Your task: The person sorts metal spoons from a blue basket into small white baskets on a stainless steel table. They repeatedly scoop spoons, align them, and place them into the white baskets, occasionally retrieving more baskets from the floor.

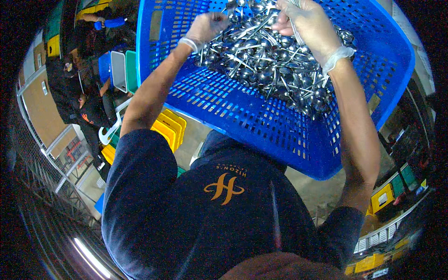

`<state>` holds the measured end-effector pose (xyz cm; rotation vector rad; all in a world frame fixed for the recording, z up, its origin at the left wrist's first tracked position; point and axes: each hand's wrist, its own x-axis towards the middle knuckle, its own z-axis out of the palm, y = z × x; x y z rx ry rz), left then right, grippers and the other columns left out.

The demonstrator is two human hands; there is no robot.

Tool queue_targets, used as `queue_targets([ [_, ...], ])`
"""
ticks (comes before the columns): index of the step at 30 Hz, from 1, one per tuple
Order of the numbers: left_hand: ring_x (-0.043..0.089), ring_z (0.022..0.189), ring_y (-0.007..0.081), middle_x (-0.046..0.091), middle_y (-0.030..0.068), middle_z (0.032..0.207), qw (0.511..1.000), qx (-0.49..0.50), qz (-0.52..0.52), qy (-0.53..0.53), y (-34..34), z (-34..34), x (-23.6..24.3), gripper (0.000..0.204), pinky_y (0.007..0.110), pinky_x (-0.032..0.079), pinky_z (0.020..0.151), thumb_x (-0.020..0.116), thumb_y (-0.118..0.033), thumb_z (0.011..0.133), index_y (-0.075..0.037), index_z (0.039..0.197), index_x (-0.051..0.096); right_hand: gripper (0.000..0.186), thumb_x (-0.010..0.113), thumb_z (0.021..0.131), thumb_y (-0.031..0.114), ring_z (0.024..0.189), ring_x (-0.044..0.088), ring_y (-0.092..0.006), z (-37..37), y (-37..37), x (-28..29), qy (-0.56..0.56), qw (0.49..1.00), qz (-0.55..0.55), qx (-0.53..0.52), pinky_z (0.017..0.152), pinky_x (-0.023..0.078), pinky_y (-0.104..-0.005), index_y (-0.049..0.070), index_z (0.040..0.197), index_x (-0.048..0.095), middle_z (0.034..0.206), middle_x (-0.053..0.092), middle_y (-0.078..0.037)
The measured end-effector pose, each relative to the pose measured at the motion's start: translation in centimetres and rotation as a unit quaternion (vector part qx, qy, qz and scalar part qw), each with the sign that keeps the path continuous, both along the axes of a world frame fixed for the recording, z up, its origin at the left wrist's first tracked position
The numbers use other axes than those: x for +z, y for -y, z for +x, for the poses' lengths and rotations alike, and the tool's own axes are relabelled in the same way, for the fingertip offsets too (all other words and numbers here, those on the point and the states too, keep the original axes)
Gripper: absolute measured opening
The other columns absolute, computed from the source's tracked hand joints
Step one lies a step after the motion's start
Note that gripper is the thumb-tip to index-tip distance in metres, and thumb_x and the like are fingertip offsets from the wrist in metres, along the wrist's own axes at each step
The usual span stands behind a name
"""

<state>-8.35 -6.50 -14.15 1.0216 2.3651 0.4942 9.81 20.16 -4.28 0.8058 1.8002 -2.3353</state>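
A large blue perforated plastic basket holds a heaped pile of shiny metal spoons and other cutlery. My left hand, in a clear glove, is over the upper left of the pile with its fingers curled; what lies in them is hidden. My right hand, also gloved, grips a bundle of upright metal cutlery above the right part of the pile.
At the left, other people work beside stacked grey, green and blue containers. Yellow crates stand below the basket's left edge, near a white curved plastic object. More yellow containers are at the lower right.
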Motion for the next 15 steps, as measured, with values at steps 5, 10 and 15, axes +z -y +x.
queue_targets([
  [5,0.054,0.074,0.0047,0.063,-0.0032,0.085,0.926,0.118,0.219,0.285,-8.0,2.6,9.8,0.009,0.023,0.046,0.067,0.069,0.001,0.090,0.001,0.098,0.066,0.018,0.059,0.104,0.017,0.069,0.063,-0.0098,0.1,1.2,0.8,-0.015,0.999,0.029,-0.005,0.060,0.052,-0.0254,0.001,0.098,0.063,0.084,0.069,-0.005],
  [10,0.071,0.088,0.0181,0.074,0.0102,0.093,0.898,0.105,0.229,0.360,-10.7,6.4,12.7,0.039,0.031,0.056,0.079,0.071,-0.003,0.091,0.003,0.128,0.065,0.012,0.061,0.102,0.012,0.065,0.061,-0.0080,0.2,0.5,0.2,-0.033,0.999,0.040,0.015,0.055,0.049,-0.0234,0.001,0.101,0.064,0.082,0.068,-0.003],
  [15,0.075,0.092,0.0273,0.078,0.0144,0.105,0.994,-0.099,0.048,0.010,-3.7,-2.4,1.4,0.029,0.042,0.060,0.085,0.067,-0.025,0.098,-0.009,0.122,0.073,0.011,0.062,0.101,0.010,0.063,0.066,-0.0116,0.1,-0.2,0.5,-0.017,0.999,-0.030,-0.008,0.051,0.051,-0.0243,0.000,0.100,0.064,0.081,0.068,-0.005],
])
